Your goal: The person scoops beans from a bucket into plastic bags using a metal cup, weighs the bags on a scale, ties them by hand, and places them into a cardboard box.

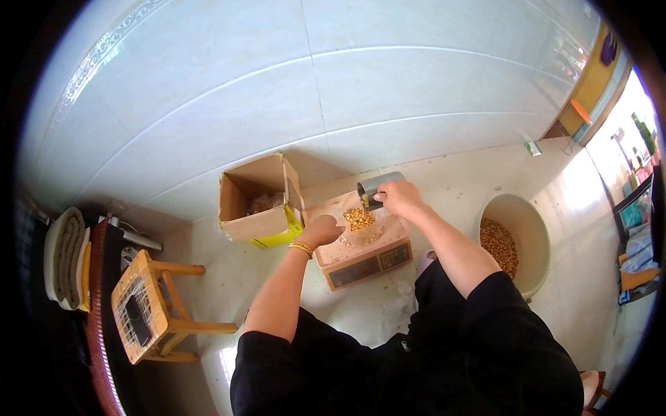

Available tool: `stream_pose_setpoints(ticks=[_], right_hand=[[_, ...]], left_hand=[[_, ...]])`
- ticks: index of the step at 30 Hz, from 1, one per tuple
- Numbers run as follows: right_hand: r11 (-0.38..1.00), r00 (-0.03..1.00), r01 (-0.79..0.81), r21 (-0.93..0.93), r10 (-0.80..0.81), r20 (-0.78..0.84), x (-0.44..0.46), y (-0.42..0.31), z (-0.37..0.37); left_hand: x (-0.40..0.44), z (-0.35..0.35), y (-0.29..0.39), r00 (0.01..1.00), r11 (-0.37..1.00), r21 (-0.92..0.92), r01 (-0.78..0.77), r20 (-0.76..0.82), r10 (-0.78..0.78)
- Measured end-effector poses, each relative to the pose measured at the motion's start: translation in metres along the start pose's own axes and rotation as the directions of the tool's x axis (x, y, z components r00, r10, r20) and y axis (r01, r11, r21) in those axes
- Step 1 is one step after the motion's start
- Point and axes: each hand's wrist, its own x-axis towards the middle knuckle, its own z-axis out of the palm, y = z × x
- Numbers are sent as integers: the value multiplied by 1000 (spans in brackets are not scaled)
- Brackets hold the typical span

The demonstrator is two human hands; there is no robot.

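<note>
My right hand (399, 197) is wrapped round a grey metal cup (379, 184), tilted so its mouth faces left and down, with golden kernels at its lip. Under it, a clear plastic bag or container (365, 236) holding golden kernels (359, 219) rests on an orange-pink scale (361, 263) with a display and buttons on its front. My left hand (322, 231), with a gold bracelet at the wrist, is at the left side of the clear container. Its fingers are bent together near the rim; what they grip is too small to make out.
An open cardboard box (253, 225) stands left of the scale. On the right is a large pale bucket (534, 243) part-filled with kernels. A wooden stool (163, 326) holding a dark phone is at the left, beside folded cloths (67, 256). A tiled wall rises behind.
</note>
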Motion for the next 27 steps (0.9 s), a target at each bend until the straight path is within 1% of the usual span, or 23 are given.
stream_pose_setpoints(ticks=[8,14,16,18,20,22,26,27], right_hand=[[999,1000,-8,-33,7,-12,3,9,3],[999,999,36,-16,-36,-15,-3,5,-4],[997,998,46,-58,-48,-29,-1,8,-1],[998,999,29,-59,-30,-21,1,10,0],[998,1000,17,-64,-17,-10,1,9,1],[996,998,52,-71,-54,-24,2,9,3],[997,997,69,-36,-70,-14,-1,5,1],[997,996,81,-16,-81,-37,0,6,3]], left_hand=[[-2,3,-3,1000,1000,7,-9,-17,9],[0,3,-5,1000,999,51,-18,-4,18],[1,2,-4,1000,998,57,-22,2,22],[-1,3,-3,999,999,34,-34,-37,35],[-2,3,-3,999,999,34,-31,-36,32],[-2,4,-5,999,999,34,-31,-35,32],[0,3,-5,1000,999,40,-1,-19,2],[0,2,-5,1000,999,48,0,-11,1]])
